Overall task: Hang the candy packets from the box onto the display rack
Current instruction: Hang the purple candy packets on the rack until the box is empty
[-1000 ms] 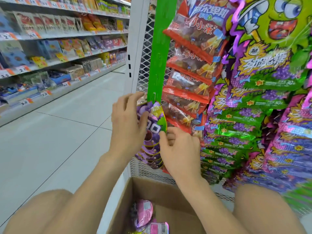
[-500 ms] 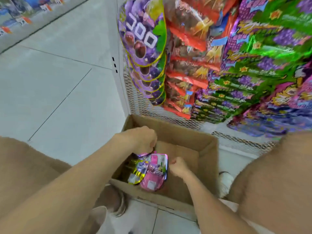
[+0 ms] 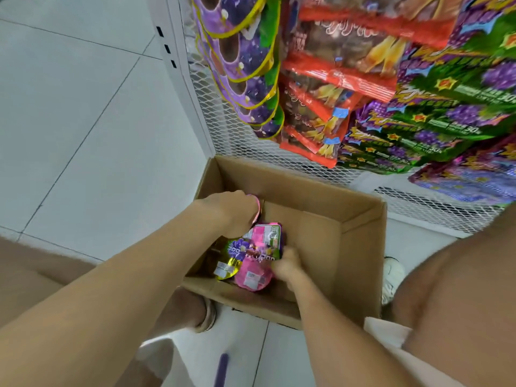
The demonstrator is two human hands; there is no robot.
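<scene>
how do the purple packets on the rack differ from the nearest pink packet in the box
The purple packets hang in an overlapping column on the mesh rack; the pink packet lies in the cardboard box. The purple packets have yellow rims, the pink packet a pink one. The pink packet shows a white barcode label; the purple packets show none. Both look rounded.

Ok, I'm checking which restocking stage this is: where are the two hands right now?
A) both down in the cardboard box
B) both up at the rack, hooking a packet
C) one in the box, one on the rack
A: the left hand and right hand are both inside the cardboard box, at the loose candy packets, and neither touches the display rack.
</scene>
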